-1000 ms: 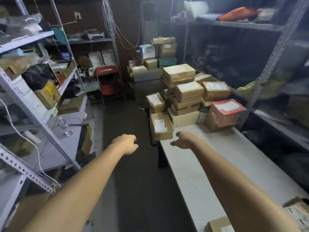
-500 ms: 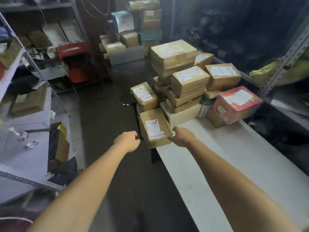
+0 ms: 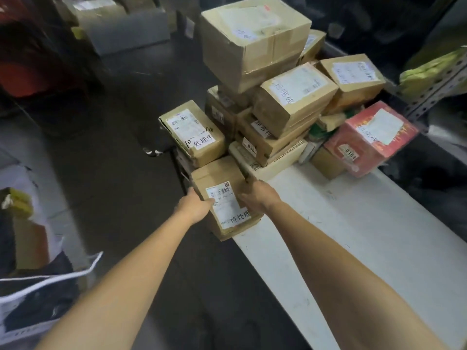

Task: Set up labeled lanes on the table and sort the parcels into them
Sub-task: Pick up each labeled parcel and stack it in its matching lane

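Note:
A brown cardboard parcel (image 3: 222,188) with a white shipping label sits at the near left corner of the white table (image 3: 379,248), overhanging its edge. My left hand (image 3: 195,207) grips its left side and my right hand (image 3: 257,197) grips its right side. Behind it stands a pile of parcels: a labeled brown box (image 3: 194,132) at the left, a big box (image 3: 255,36) on top, a mid-stack box (image 3: 293,97) and a red box (image 3: 371,137) at the right.
Dark floor lies left of the table. A metal shelf upright (image 3: 434,87) stands at the right. Bags and boxes (image 3: 32,248) crowd the lower left, and a grey box (image 3: 131,29) and a red object (image 3: 27,72) sit further back.
I have moved closer to the pile. Both hands, held apart in the air before, have reached forward and closed on the sides of the near parcel.

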